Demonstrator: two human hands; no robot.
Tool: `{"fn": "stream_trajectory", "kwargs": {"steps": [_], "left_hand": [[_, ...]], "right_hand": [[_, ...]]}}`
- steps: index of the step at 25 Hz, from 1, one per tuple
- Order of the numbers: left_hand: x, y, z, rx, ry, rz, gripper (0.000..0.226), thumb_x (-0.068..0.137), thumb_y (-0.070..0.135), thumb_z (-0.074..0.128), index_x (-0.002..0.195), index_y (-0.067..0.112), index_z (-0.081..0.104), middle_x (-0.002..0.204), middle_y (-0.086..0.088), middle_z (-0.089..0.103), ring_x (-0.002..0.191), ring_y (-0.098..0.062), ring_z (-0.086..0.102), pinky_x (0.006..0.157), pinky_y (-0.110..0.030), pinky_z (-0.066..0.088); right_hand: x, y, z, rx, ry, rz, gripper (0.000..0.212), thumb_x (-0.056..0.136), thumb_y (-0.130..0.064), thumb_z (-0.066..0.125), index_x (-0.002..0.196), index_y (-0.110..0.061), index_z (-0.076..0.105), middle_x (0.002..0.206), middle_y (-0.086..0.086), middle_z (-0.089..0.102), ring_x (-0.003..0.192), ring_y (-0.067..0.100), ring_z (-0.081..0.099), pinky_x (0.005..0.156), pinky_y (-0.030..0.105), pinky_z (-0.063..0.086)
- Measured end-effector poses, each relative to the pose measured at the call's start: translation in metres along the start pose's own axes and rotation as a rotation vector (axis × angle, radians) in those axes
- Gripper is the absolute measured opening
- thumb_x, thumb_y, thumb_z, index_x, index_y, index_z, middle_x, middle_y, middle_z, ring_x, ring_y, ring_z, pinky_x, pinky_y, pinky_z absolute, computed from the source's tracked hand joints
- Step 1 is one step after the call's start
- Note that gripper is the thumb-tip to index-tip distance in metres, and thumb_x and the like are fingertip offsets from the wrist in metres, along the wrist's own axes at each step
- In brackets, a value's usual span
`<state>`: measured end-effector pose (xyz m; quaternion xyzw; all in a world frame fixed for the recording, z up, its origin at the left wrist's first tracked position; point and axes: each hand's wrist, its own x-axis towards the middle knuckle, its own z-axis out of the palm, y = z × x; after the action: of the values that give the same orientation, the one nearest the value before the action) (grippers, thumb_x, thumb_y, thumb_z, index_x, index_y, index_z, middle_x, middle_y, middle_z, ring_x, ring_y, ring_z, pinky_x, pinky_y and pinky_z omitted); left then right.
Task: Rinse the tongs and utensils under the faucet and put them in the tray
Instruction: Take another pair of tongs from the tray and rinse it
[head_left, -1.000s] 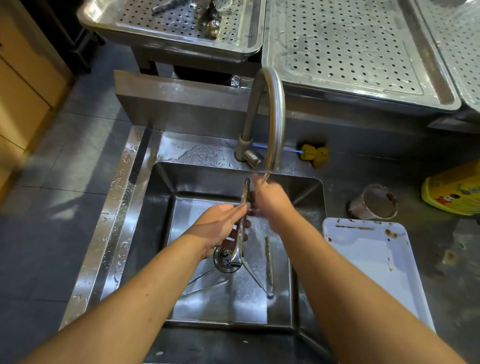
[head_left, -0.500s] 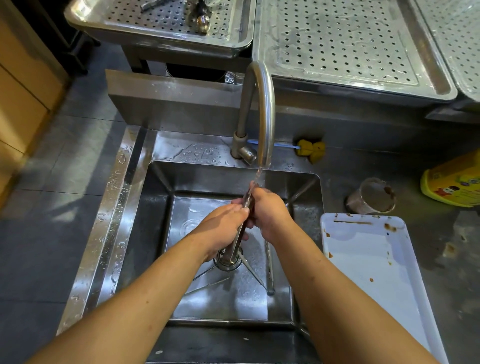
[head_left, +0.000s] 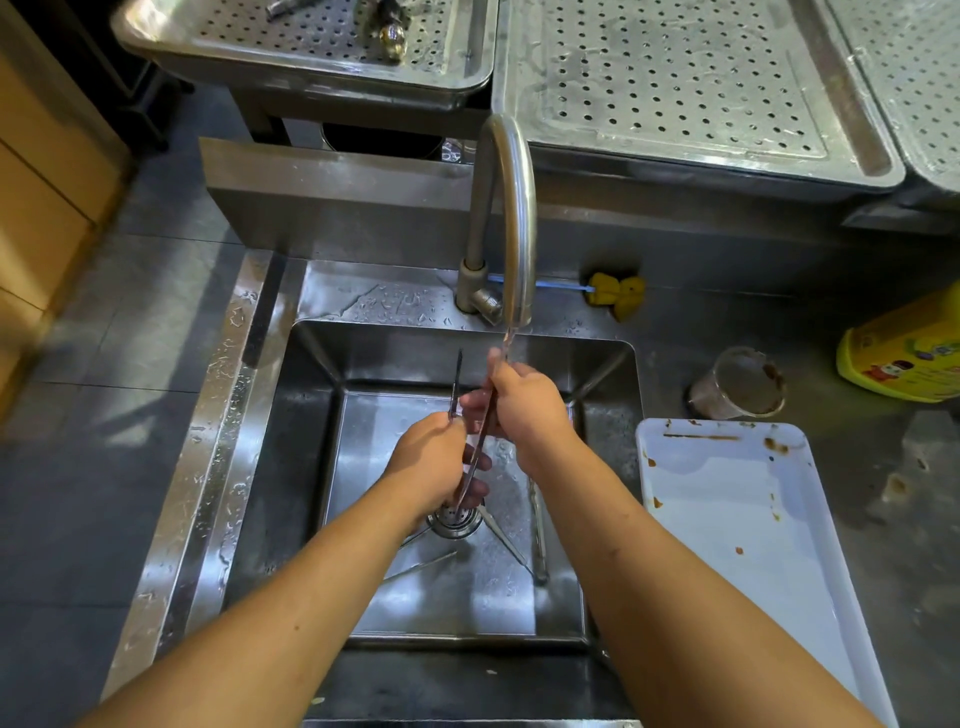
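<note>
Left hand (head_left: 434, 462), right hand (head_left: 524, 410) both grip slim steel tongs (head_left: 457, 379) under curved faucet (head_left: 519, 218) stream.

Over the square stainless-steel sink (head_left: 311, 441), both hands hold slim metal tongs (head_left: 456, 384) upright, arms splayed. The left hand (head_left: 428, 462) grips the lower end; the right hand (head_left: 527, 410) grips one arm under the thin stream from the curved steel faucet (head_left: 514, 208). Thin metal utensils (head_left: 537, 525) lie on the sink floor by the round drain strainer (head_left: 452, 522). A stained white rectangular tray (head_left: 753, 519) sits right of the sink.
</note>
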<state>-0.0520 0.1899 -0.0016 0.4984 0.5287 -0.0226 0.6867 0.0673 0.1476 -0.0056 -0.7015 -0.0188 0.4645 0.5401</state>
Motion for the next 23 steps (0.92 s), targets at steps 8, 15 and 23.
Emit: {"fn": "stream_trajectory", "kwargs": {"steps": [8,15,23], "left_hand": [[0.009,-0.003,-0.01,-0.035,-0.036,-0.001,0.016,0.103,0.021,0.052,0.108,0.011,0.063,0.063,-0.004,0.073,0.044,-0.015,0.063,0.044,-0.026,0.053],[0.026,0.011,0.0,0.084,0.097,0.098,0.026,0.098,0.03,0.067,0.083,0.01,0.074,0.061,-0.002,0.074,0.048,-0.014,0.065,0.044,-0.021,0.047],[0.049,0.038,0.007,0.315,0.026,0.156,0.023,0.099,0.02,0.054,0.087,0.007,0.07,0.072,-0.009,0.07,0.049,-0.019,0.058,0.042,-0.021,0.043]], "right_hand": [[0.0,-0.005,-0.002,-0.036,-0.088,-0.063,0.036,0.107,-0.04,0.051,0.087,-0.013,0.065,0.072,0.004,0.073,0.071,0.024,0.069,0.094,0.058,0.056],[-0.018,0.015,-0.008,-0.023,-0.078,0.061,0.047,0.099,-0.051,0.061,0.131,-0.018,0.055,0.119,0.009,0.072,0.099,0.034,0.074,0.087,0.055,0.062],[-0.042,0.036,-0.03,-0.131,-0.078,-0.043,0.044,0.11,-0.044,0.042,0.107,-0.006,0.064,0.084,0.005,0.068,0.048,0.016,0.051,0.045,0.026,0.04]]}}
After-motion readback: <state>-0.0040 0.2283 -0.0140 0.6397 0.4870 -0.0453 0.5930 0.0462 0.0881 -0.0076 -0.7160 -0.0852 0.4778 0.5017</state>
